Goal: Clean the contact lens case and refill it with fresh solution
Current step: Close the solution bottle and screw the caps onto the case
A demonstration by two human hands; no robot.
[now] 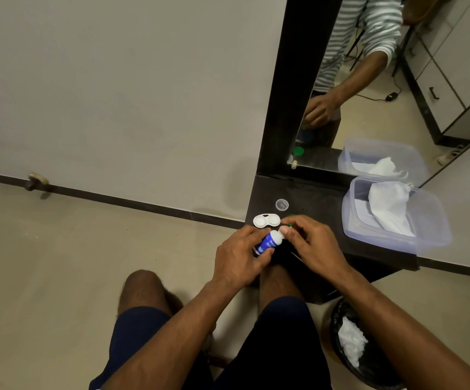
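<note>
Head view, my left hand [238, 256]: just below the centre of the frame, fingers and thumb curled round the body of the solution bottle [267, 244], holding it above the near edge of the dark shelf [326, 198].
Head view, my right hand [309, 243]: just right of the left, fingertips curled in at the bottle's white top; whether they are pinching the cap or only touching it I cannot tell. Something green shows at my fingertips, too hidden to name.
Bottle's direction: its long axis tilts from lower left to upper right of the frame, the white neck end towards my right hand, the blue label facing up.
Contact lens case [266, 220]: white, both wells uncovered, lying flat on the shelf just above my hands, its long axis left to right across the frame.
Clear cap [281, 204]: round, loose on the shelf just above the case.
Plastic tub [430, 237]: right of centre, holding white tissue [388, 206].
Bin [337, 313]: lower right, crumpled tissue inside.
Step in hand: I judge I am opening the bottle ready to refill.
Next move: would call for tipping the nozzle over each well and squeezing gently, keeping the tip off the case.
</note>
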